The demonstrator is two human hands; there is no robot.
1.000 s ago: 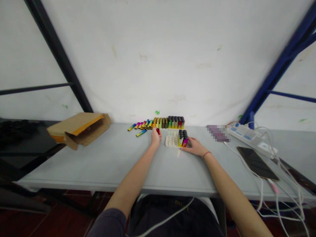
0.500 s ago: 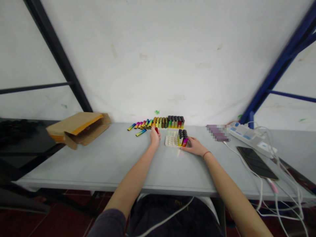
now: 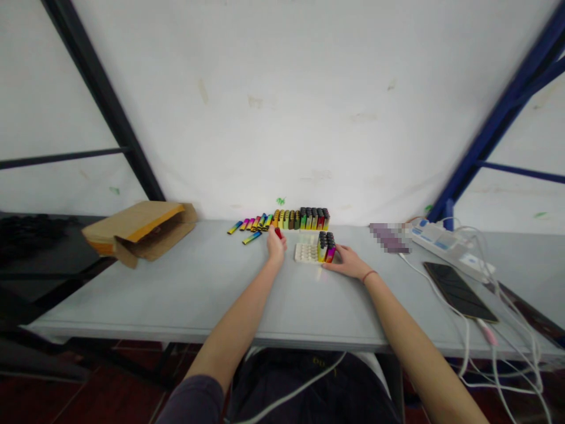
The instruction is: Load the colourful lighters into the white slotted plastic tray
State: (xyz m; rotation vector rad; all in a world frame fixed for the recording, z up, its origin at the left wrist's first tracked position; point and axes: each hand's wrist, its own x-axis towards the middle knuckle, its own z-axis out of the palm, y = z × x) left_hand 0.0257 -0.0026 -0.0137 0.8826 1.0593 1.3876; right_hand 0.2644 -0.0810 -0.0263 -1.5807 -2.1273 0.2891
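Note:
My left hand [image 3: 276,247] is closed round a small red lighter [image 3: 278,233], just in front of a row of coloured lighters [image 3: 282,220] lying and standing along the wall. My right hand [image 3: 347,261] rests on the table, fingers against the right side of a white tray [image 3: 305,253]. Several upright lighters [image 3: 327,246] with black tops stand in the tray's right end. The tray's left part shows bare sockets.
An open cardboard box [image 3: 140,231] lies at the table's left. To the right are a power strip [image 3: 445,244], a dark phone [image 3: 459,291] and several white cables [image 3: 468,341]. A grey table [image 3: 198,294] carries everything; a white wall stands close behind.
My left hand has shifted slightly left and back toward the row of lighters, with the red lighter in it. My right hand has stayed by the tray.

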